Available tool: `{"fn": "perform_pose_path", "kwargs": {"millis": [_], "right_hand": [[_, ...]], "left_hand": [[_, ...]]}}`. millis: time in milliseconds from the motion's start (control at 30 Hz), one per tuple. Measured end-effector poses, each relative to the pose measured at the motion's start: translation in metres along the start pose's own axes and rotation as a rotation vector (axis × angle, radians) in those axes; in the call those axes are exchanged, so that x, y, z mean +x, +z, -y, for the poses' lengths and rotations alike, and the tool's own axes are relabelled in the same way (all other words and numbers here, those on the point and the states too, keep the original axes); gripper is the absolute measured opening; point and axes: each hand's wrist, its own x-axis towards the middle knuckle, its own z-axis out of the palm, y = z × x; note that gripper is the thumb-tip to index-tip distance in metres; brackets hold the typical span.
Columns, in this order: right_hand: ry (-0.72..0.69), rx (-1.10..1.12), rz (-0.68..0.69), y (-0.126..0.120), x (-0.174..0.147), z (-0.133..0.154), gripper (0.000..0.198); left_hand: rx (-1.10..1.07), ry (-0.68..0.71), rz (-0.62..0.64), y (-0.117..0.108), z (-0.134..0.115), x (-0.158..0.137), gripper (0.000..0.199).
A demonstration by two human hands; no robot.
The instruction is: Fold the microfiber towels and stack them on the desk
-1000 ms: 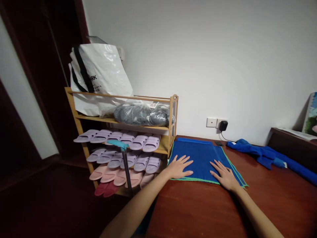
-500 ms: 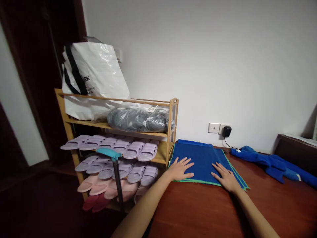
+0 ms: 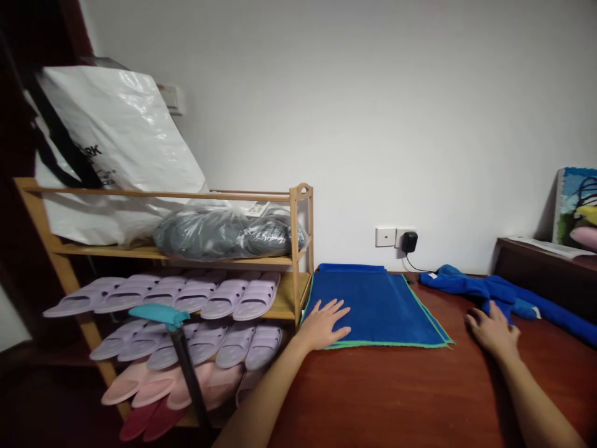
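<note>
Blue cloths with green edging lie flat in a stack [image 3: 373,298] on the reddish-brown table [image 3: 373,398]. My left hand [image 3: 324,325] rests palm down on the stack's near left part, fingers spread. To the right of the stack, my right hand [image 3: 494,333] is over the table with its fingers apart and nothing visibly held. Its fingertips reach the near edge of a crumpled blue cloth [image 3: 466,286]; whether they touch it, I cannot tell.
Left of the table stands a wooden shoe rack [image 3: 295,249] with rows of slippers [image 3: 259,295], a plastic-wrapped grey bundle [image 3: 224,233] and a white bag [image 3: 121,130]. A turquoise-topped handle [image 3: 161,314] stands before it. A black plug [image 3: 409,241] sits in the wall socket.
My right hand has left the flat stack and moved right to the crumpled blue cloth. My left hand stays on the stack. The view has turned right.
</note>
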Motion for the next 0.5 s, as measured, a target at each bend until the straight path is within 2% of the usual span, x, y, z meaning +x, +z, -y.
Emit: {"fn": "perform_pose_path", "kwargs": {"millis": [133, 267, 367, 500], "right_hand": [[0.052, -0.035, 0.074, -0.002, 0.016, -0.047, 0.054], [-0.015, -0.043, 0.119, -0.005, 0.013, -0.050, 0.057], [-0.097, -0.073, 0.059, -0.023, -0.018, -0.038, 0.052], [-0.311, -0.160, -0.019, -0.059, -0.094, -0.022, 0.048]], "left_hand": [[0.018, -0.004, -0.014, 0.001, -0.001, 0.001, 0.054], [0.071, -0.009, -0.137, 0.000, -0.006, -0.002, 0.045], [0.111, -0.037, -0.211, -0.006, -0.012, -0.004, 0.042], [0.120, -0.030, -0.207, -0.015, -0.024, -0.003, 0.033]]}}
